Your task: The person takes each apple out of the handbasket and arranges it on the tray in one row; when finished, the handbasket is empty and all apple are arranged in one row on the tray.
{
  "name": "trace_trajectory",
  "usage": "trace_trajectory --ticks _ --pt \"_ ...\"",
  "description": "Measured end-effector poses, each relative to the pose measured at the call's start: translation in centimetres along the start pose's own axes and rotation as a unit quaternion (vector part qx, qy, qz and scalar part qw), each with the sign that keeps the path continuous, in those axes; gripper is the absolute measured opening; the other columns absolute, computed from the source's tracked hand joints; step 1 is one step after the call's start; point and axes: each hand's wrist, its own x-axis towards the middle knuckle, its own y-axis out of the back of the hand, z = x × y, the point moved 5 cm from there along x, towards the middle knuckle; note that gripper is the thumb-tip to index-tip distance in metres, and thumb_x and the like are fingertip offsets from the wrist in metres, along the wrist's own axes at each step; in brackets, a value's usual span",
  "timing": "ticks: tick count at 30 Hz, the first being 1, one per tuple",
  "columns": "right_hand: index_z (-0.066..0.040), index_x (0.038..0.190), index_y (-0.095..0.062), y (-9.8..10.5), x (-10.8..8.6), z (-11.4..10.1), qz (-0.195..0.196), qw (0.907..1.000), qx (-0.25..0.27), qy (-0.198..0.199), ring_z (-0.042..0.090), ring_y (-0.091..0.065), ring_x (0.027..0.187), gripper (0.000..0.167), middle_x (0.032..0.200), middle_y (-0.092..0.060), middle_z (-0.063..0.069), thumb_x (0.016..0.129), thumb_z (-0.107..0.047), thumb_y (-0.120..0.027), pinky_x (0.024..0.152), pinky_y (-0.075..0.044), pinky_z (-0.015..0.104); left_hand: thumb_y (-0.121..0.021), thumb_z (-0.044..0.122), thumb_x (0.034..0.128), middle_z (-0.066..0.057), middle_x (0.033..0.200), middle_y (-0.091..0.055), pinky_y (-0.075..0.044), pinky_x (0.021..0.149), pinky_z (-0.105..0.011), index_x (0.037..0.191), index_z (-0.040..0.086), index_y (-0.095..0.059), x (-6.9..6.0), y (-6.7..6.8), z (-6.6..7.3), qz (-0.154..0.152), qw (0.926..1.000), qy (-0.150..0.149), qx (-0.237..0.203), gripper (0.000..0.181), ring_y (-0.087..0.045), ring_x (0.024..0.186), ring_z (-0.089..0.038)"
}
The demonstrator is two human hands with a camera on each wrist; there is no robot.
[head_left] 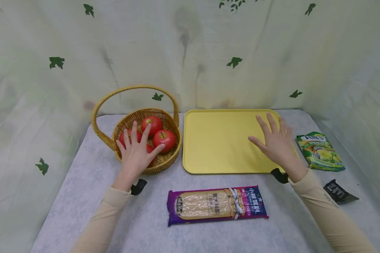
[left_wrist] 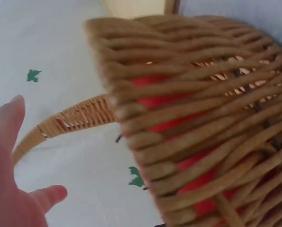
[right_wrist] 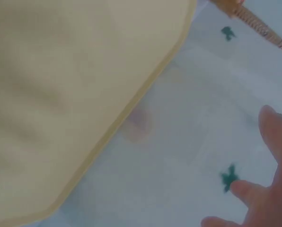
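Note:
In the head view the left hand, fingers spread, is over the front of a wicker basket that holds several red apples. In the left wrist view that hand appears beside the basket's woven wall, holding nothing. The right hand, also with spread fingers, is above the right side of a yellow tray. From the right wrist, its fingers show at the right edge and the tray lies at the left. Whether either hand touches anything is unclear.
A purple pasta packet lies in front of the tray. Right of the tray are a green FOX'S bag and a small black packet. The basket's tall handle arches up behind it, near the patterned curtain.

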Motion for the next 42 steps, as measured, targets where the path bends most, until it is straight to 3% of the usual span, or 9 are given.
trace_trajectory --ticks 5,10,17,23,26,29,32,38,42 --pt "-0.012 0.152 -0.025 0.3 1.0 -3.3 0.034 0.9955 0.045 0.076 0.050 -0.015 0.136 0.076 0.153 -0.019 0.022 0.093 -0.044 -0.060 0.105 -0.012 0.067 -0.052 0.064 0.0877 -0.015 0.158 0.002 0.002 0.104 -0.069 0.154 0.022 -0.021 -1.5 1.2 0.6 0.024 0.9986 -0.016 -0.044 0.084 0.003 0.140 -0.045" --pt "-0.011 0.151 -0.026 0.1 2.0 -7.2 0.022 0.9766 0.149 0.153 0.040 -0.025 0.137 0.074 0.152 -0.024 0.020 0.093 -0.035 -0.064 0.108 -0.021 0.058 -0.061 0.050 0.0897 -0.015 0.157 -0.006 -0.013 0.104 -0.067 0.152 0.018 -0.026 -3.2 2.5 0.2 0.056 0.9912 -0.031 -0.116 0.078 -0.008 0.139 -0.043" --pt "-0.013 0.151 -0.028 -1.9 3.8 -12.6 -0.033 0.9249 0.296 0.236 0.027 -0.042 0.128 0.067 0.150 -0.034 0.008 0.095 -0.033 -0.060 0.105 -0.033 0.047 -0.067 0.027 0.0906 -0.011 0.154 -0.021 -0.026 0.101 -0.065 0.150 0.018 -0.033 -5.0 2.8 -2.5 0.090 0.9611 -0.009 -0.261 0.069 -0.023 0.137 -0.034" --pt "-0.014 0.150 -0.032 -4.4 5.1 -16.8 -0.099 0.8698 0.406 0.262 0.027 -0.056 0.114 0.062 0.145 -0.041 0.011 0.096 -0.023 -0.061 0.098 -0.042 0.041 -0.066 0.018 0.0917 -0.010 0.142 -0.037 -0.034 0.102 -0.055 0.146 0.016 -0.040 -6.2 1.7 -5.4 0.130 0.9285 0.075 -0.340 0.060 -0.037 0.129 -0.030" --pt "-0.013 0.148 -0.034 -5.5 5.6 -18.8 -0.141 0.8464 0.446 0.255 0.024 -0.060 0.106 0.059 0.140 -0.046 0.015 0.096 -0.018 -0.060 0.094 -0.046 0.037 -0.065 0.018 0.0926 -0.012 0.141 -0.036 -0.036 0.101 -0.054 0.145 0.013 -0.040 -6.5 0.9 -6.4 0.136 0.9176 0.111 -0.356 0.058 -0.037 0.128 -0.032" --pt "-0.014 0.148 -0.035 -6.7 5.9 -20.5 -0.178 0.8285 0.467 0.252 0.019 -0.061 0.101 0.056 0.137 -0.048 0.016 0.097 -0.018 -0.058 0.090 -0.048 0.032 -0.062 0.022 0.0942 -0.015 0.144 -0.028 -0.034 0.102 -0.055 0.148 0.012 -0.035 -6.5 -0.1 -7.2 0.107 0.9126 0.144 -0.367 0.061 -0.033 0.131 -0.035" --pt "-0.015 0.148 -0.034 -8.0 6.1 -21.9 -0.217 0.8087 0.488 0.247 0.017 -0.062 0.101 0.055 0.137 -0.048 0.016 0.097 -0.019 -0.057 0.089 -0.049 0.034 -0.058 0.029 0.0964 -0.018 0.151 -0.014 -0.032 0.102 -0.056 0.153 0.013 -0.020 -6.3 -1.1 -7.9 0.038 0.9095 0.161 -0.381 0.070 -0.028 0.134 -0.040" --pt "-0.012 0.149 -0.029 -10.0 6.7 -24.4 -0.301 0.7567 0.533 0.228 0.040 -0.062 0.097 0.056 0.143 -0.038 0.021 0.098 -0.014 -0.053 0.085 -0.050 0.049 -0.056 0.028 0.0979 -0.017 0.157 0.003 -0.031 0.101 -0.060 0.154 0.018 0.004 -5.8 -2.3 -9.1 -0.068 0.9055 0.131 -0.398 0.083 -0.024 0.132 -0.049" --pt "-0.014 0.149 -0.029 -11.0 7.1 -26.0 -0.331 0.7600 0.512 0.225 0.040 -0.064 0.091 0.057 0.144 -0.036 0.019 0.098 -0.017 -0.054 0.080 -0.053 0.046 -0.056 0.028 0.0977 -0.014 0.157 0.008 -0.027 0.102 -0.062 0.154 0.023 0.008 -5.6 -2.7 -9.8 -0.102 0.8967 0.130 -0.411 0.085 -0.020 0.133 -0.051"
